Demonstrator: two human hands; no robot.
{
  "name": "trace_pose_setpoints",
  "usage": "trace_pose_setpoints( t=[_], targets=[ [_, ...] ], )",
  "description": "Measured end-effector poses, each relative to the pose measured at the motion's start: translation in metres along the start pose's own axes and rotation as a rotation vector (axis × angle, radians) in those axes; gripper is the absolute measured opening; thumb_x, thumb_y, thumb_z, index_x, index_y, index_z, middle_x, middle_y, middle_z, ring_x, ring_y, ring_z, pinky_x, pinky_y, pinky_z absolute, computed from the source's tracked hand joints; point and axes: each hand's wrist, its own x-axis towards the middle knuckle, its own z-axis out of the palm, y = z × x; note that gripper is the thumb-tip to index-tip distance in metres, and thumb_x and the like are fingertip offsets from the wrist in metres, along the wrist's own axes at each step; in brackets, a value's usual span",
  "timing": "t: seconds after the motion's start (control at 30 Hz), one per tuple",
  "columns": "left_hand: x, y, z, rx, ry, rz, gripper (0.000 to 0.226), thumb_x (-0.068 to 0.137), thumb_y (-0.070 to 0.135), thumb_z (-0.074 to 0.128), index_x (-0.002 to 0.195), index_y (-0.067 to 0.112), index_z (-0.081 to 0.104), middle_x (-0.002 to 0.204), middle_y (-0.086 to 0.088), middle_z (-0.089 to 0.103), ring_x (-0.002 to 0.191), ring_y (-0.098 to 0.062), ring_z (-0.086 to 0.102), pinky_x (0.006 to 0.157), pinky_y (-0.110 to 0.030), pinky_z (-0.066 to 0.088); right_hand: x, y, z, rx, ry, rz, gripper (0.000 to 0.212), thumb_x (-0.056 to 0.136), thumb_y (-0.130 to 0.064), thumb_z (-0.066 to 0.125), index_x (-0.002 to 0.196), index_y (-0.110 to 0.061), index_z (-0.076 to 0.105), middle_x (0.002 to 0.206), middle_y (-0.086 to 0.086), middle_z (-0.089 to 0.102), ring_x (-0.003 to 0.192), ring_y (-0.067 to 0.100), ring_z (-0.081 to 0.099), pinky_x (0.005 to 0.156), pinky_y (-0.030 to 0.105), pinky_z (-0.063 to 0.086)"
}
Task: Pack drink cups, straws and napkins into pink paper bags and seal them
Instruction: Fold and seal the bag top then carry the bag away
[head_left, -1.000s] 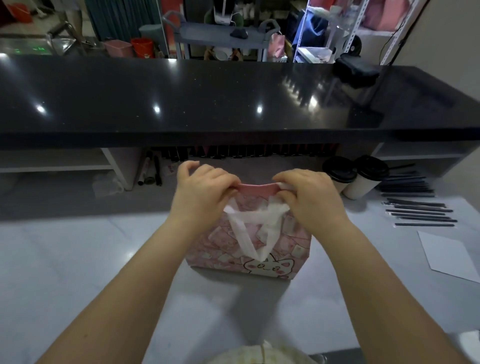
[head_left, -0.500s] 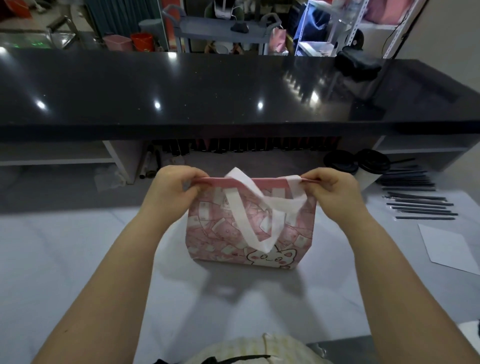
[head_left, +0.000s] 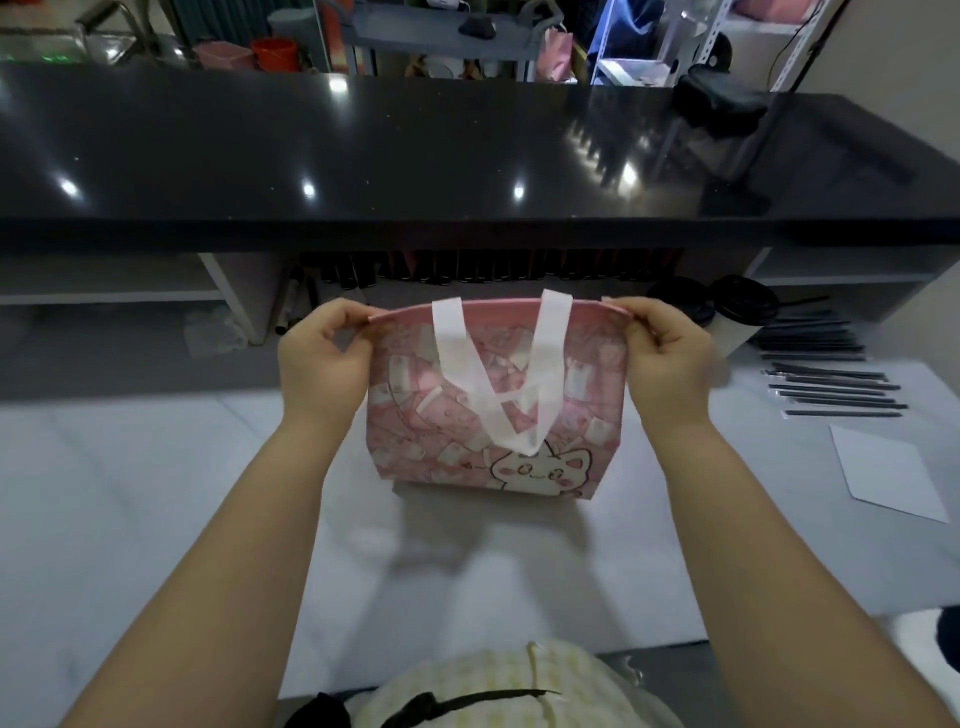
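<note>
The bag (head_left: 493, 415) is upright over the desk (head_left: 156, 493), stretched between the fingers (head_left: 343, 314). The left hand (head_left: 322, 358) and right hand (head_left: 670, 364) each pinch a top corner. It looks light, thin and easily creased, so gentle holds along the stiffer top suit it.

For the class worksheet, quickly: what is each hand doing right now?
Left hand: pinching the pink bag, top left corner.
Right hand: pinching its top right corner.

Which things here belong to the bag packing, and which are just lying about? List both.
Job: pink bag, pinched by left hand and right hand; lidded cups; black straws.
Lying about: black pouch on the counter; crumpled plastic; orange tub.
</note>
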Motion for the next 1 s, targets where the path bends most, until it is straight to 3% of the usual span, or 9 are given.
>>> trace_pose_setpoints(
  t=[0.13, 0.23, 0.33, 0.47, 0.53, 0.63, 0.8, 0.93, 1.0],
  targets=[
    [-0.004, -0.006, -0.001, -0.144, -0.017, -0.122, 0.026, 0.085, 0.013, 0.074, 0.099, 0.035, 0.071, 0.093, 0.017, 0.071, 0.091, -0.003, 0.067, 0.082, -0.024, 0.057, 0.001, 0.014, 0.005, 0.061, -0.06, 0.21, 0.039, 0.093, -0.021, 0.064, 0.131, -0.026, 0.057, 0.132, -0.006, 0.059, 0.119, 0.009, 0.057, 0.1, 0.038, 0.05],
    [-0.024, -0.023, -0.013, -0.257, -0.09, -0.228, 0.042, 0.073, 0.034, 0.083, 0.112, 0.038, 0.067, 0.104, 0.015, 0.072, 0.095, -0.002, 0.068, 0.079, -0.015, 0.054, -0.029, 0.022, -0.007, 0.182, 0.054, 0.275, 0.037, 0.081, -0.045, 0.071, 0.115, -0.034, 0.062, 0.116, -0.002, 0.067, 0.107, 0.015, 0.065, 0.091, 0.044, 0.055],
    [-0.067, -0.044, -0.017, -0.284, -0.085, -0.318, 0.036, 0.062, 0.05, 0.083, 0.096, 0.046, 0.073, 0.097, 0.015, 0.074, 0.09, -0.004, 0.07, 0.073, -0.013, 0.054, -0.079, 0.036, -0.012, 0.317, 0.08, 0.327, 0.027, 0.081, -0.044, 0.072, 0.104, -0.03, 0.071, 0.107, 0.0, 0.073, 0.104, 0.02, 0.067, 0.09, 0.044, 0.056],
    [-0.101, -0.059, -0.008, -0.388, -0.041, -0.374, 0.029, 0.075, 0.02, 0.082, 0.097, 0.039, 0.077, 0.103, 0.008, 0.075, 0.101, -0.01, 0.07, 0.081, -0.016, 0.054, -0.118, 0.044, 0.0, 0.402, -0.093, 0.35, 0.048, 0.08, -0.026, 0.076, 0.124, -0.01, 0.064, 0.119, -0.001, 0.07, 0.113, 0.016, 0.064, 0.09, 0.029, 0.054],
    [-0.097, -0.06, -0.005, -0.388, -0.04, -0.38, 0.032, 0.079, 0.009, 0.079, 0.099, 0.034, 0.077, 0.103, 0.005, 0.075, 0.101, -0.013, 0.07, 0.082, -0.019, 0.055, -0.117, 0.045, 0.006, 0.369, -0.094, 0.335, 0.034, 0.082, -0.011, 0.075, 0.115, -0.021, 0.071, 0.113, 0.0, 0.072, 0.108, 0.018, 0.066, 0.089, 0.027, 0.054],
    [-0.089, -0.059, -0.003, -0.38, -0.044, -0.42, 0.026, 0.08, 0.006, 0.077, 0.09, 0.03, 0.075, 0.095, 0.002, 0.076, 0.095, -0.018, 0.071, 0.083, -0.027, 0.057, -0.113, 0.047, 0.008, 0.348, -0.019, 0.362, 0.036, 0.083, 0.003, 0.069, 0.093, -0.031, 0.076, 0.099, -0.003, 0.075, 0.096, 0.014, 0.07, 0.082, 0.022, 0.054],
    [-0.09, -0.058, -0.001, -0.323, -0.048, -0.432, 0.029, 0.083, 0.005, 0.075, 0.082, 0.033, 0.07, 0.084, 0.008, 0.075, 0.084, -0.011, 0.07, 0.08, -0.027, 0.057, -0.118, 0.047, 0.008, 0.342, 0.065, 0.399, 0.038, 0.082, 0.002, 0.071, 0.08, -0.036, 0.077, 0.084, -0.009, 0.075, 0.08, 0.006, 0.071, 0.072, 0.016, 0.053],
    [-0.094, -0.059, -0.005, -0.348, -0.085, -0.415, 0.027, 0.079, 0.007, 0.079, 0.089, 0.031, 0.072, 0.09, 0.007, 0.075, 0.087, -0.009, 0.07, 0.077, -0.02, 0.057, -0.122, 0.052, 0.003, 0.336, -0.029, 0.436, 0.029, 0.082, -0.004, 0.074, 0.101, -0.026, 0.072, 0.105, -0.002, 0.074, 0.102, 0.014, 0.068, 0.086, 0.027, 0.055],
    [-0.098, -0.062, -0.005, -0.316, -0.089, -0.436, 0.027, 0.077, 0.003, 0.079, 0.09, 0.027, 0.072, 0.089, 0.007, 0.076, 0.086, -0.009, 0.071, 0.08, -0.022, 0.058, -0.124, 0.053, 0.002, 0.335, -0.064, 0.486, 0.032, 0.083, 0.001, 0.072, 0.099, -0.026, 0.07, 0.102, -0.004, 0.075, 0.1, 0.011, 0.069, 0.085, 0.025, 0.056]
  ],
)
